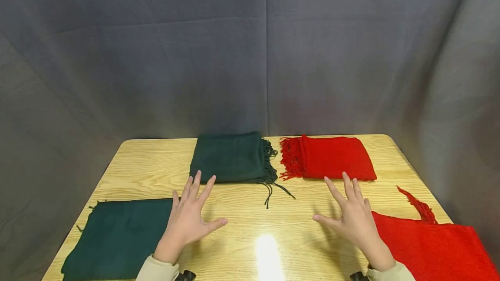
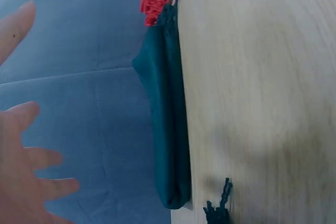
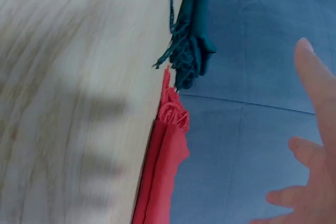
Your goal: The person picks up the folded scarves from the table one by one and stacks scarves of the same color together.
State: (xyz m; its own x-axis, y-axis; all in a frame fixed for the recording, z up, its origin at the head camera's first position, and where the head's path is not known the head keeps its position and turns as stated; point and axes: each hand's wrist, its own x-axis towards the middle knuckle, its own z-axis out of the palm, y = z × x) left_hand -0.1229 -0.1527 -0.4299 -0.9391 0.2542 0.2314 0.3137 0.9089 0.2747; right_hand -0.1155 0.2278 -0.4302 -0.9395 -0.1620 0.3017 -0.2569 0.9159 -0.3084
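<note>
Both hands hover over the table with fingers spread and nothing held. My left hand (image 1: pixel 187 222) overlaps the right edge of a folded dark green scarf (image 1: pixel 121 237) at the near left. Beyond its fingertips lies a second folded green scarf (image 1: pixel 228 158), its fringe pointing right. My right hand (image 1: pixel 353 220) is beside a red scarf (image 1: pixel 437 246) at the near right, which has a fringe strand sticking out at the back. Past those fingertips a folded red scarf (image 1: pixel 337 158) lies with its fringe toward the left. In the wrist views the left hand (image 2: pixel 23 171) and right hand (image 3: pixel 310 177) show spread fingers.
The scarves lie on a light wood-grain table (image 1: pixel 269 216) with rounded far corners. A grey curtain (image 1: pixel 234 64) hangs close behind the table and along both sides. Bright glare shows on the near middle of the tabletop.
</note>
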